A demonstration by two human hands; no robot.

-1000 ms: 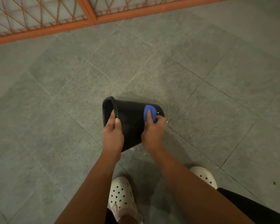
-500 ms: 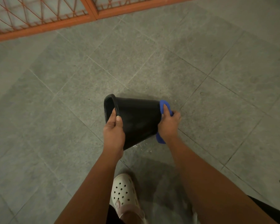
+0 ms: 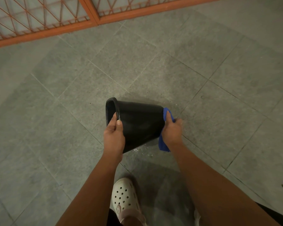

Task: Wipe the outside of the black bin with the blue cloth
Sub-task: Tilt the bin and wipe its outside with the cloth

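The left hand (image 3: 114,137) gripped the rim of the tipped black bin (image 3: 140,123); the right hand (image 3: 171,131) clutched the blue cloth (image 3: 164,145) against the bin's base end.

R hand (image 3: 171,131) w/ blue cloth (image 3: 163,144) is now off the black bin (image 3: 137,121) side wall, at its base end; cloth hangs lower below the hand than 0.5 s ago.
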